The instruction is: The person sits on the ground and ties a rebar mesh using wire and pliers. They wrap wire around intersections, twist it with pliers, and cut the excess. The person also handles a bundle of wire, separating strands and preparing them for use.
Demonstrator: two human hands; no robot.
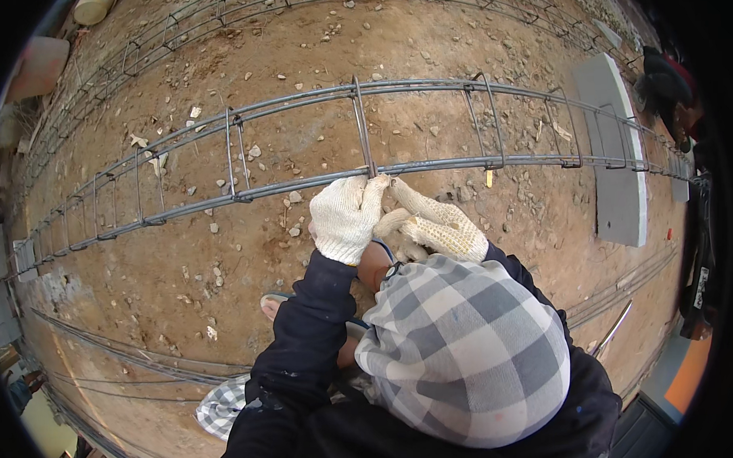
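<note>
A long steel rebar cage (441,163) runs across in front of me, its thin bars joined by rectangular stirrups. Where one stirrup (362,126) meets the near bars, both hands come together in knitted off-white gloves. My left hand (346,217) is closed, its thumb and fingers pinched around the foot of that stirrup. From the other side my right hand (437,220) reaches to the same joint, fingers bent and pressed together. Whatever small thing it grips there is hidden by the gloves.
A pale grey block (618,151) stands under the cage's right part. Another cage (170,34) lies beyond. Stones litter the dirt ground, and loose bars (145,358) lie at the lower left. A grey-and-white checked cloth (467,346) covers much of the lower middle.
</note>
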